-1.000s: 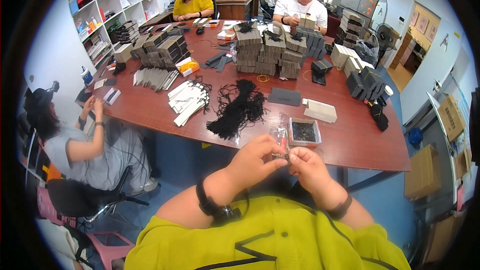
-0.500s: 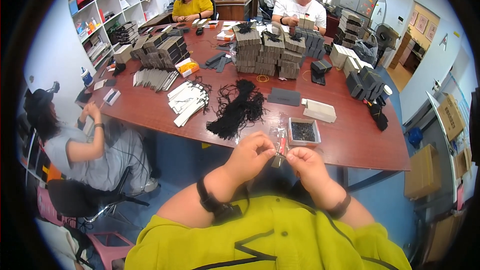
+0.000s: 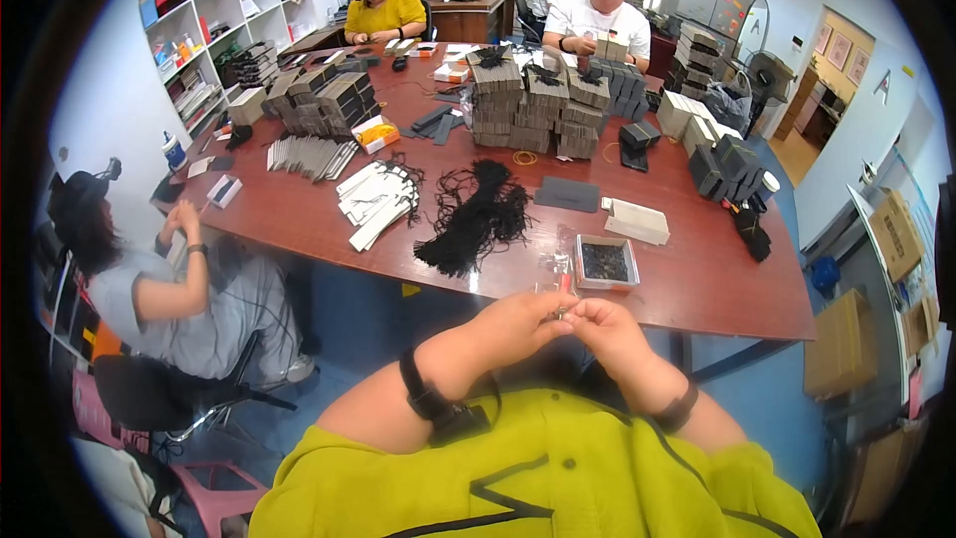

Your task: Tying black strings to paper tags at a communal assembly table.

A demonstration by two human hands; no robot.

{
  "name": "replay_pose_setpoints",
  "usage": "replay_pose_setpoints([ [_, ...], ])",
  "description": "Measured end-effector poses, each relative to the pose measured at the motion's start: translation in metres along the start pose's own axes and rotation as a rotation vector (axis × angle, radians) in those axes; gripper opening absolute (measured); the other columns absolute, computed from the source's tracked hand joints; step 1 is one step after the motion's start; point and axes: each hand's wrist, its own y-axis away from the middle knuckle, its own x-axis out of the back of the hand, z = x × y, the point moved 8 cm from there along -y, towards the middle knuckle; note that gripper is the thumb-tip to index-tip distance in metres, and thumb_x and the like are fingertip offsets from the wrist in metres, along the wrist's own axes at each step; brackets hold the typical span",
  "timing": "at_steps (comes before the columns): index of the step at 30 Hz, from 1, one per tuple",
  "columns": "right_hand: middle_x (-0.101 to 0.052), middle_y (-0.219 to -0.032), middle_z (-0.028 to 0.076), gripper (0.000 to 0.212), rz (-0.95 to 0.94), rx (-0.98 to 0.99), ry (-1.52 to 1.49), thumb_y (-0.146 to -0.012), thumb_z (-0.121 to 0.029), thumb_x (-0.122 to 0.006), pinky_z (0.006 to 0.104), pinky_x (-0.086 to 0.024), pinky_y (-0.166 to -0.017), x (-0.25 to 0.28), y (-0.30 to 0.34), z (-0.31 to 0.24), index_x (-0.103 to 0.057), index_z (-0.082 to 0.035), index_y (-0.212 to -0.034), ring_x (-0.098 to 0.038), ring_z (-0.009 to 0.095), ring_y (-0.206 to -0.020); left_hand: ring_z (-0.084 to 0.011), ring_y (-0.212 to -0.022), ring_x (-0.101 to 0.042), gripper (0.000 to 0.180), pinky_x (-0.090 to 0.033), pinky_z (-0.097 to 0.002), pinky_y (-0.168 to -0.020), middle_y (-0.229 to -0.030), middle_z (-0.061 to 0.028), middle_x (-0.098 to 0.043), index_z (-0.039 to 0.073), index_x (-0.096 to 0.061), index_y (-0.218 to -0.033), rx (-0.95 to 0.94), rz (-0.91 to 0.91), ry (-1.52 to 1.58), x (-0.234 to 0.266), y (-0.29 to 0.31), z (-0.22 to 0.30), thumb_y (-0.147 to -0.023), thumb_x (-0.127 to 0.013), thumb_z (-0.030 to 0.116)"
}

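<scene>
At the table's near edge my left hand (image 3: pixel 523 324) and my right hand (image 3: pixel 602 327) meet, fingertips pinched together. What they pinch is too small to make out; a little metallic-looking bit shows between them. Just beyond the fingertips a small red item (image 3: pixel 566 282) sits at the table edge, with something clear and shiny beside it. An open box (image 3: pixel 606 285) of small dark pieces stands right behind my right hand. Past my left hand lies a heap of black cords (image 3: pixel 476 219).
White strips with black cords (image 3: pixel 376 201) lie left of the heap. A dark grey flat piece (image 3: pixel 567 193) and a pale block (image 3: pixel 637 221) are behind the box. Tall grey stacks (image 3: pixel 498 115) fill the table's middle. Several people sit around the table (image 3: pixel 717 289).
My left hand has moved right and slightly down, so its fingertips now touch those of my right hand. The gap between them has closed.
</scene>
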Motion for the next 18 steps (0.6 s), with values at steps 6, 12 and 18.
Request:
replay_pose_setpoints([
  [6, -0.056, -0.084, -0.002, 0.020, 0.043, -0.191, -0.039, -0.084, -0.003, -0.059, 0.0205, -0.041, -0.068, 0.026, -0.004, 0.017, -0.058, -0.003, -0.103, -0.052, 0.007, -0.075, -0.0228, -0.065, -0.061, 0.014, -0.046, -0.0337, -0.058, -0.072, -0.0078, -0.063, 0.004, -0.061, -0.084, 0.163, -0.068, -0.182, 0.025, 0.002, -0.036, -0.087, -0.057, 0.018],
  [12, -0.052, -0.089, 0.002, 0.028, 0.055, -0.106, -0.295, -0.077, 0.002, -0.062, 0.0233, -0.045, -0.068, 0.048, -0.016, 0.085, -0.053, -0.004, -0.104, -0.055, 0.012, -0.075, -0.0095, -0.067, -0.056, 0.013, -0.044, -0.0234, -0.061, -0.089, -0.0024, -0.062, 0.004, -0.055, -0.090, 0.407, -0.116, 0.824, -0.014, 0.011, -0.110, -0.092, -0.047, 0.015],
  [18, -0.050, -0.087, 0.002, 0.028, 0.207, -0.012, -0.094, -0.076, 0.006, -0.063, 0.0219, -0.047, -0.070, 0.057, -0.020, 0.105, -0.051, -0.004, -0.100, -0.055, 0.010, -0.076, -0.0097, -0.064, -0.057, 0.014, -0.045, -0.0248, -0.057, -0.081, -0.0030, -0.064, 0.004, -0.056, -0.082, 0.572, -0.165, 0.168, -0.008, 0.023, -0.148, -0.090, -0.051, 0.015],
])
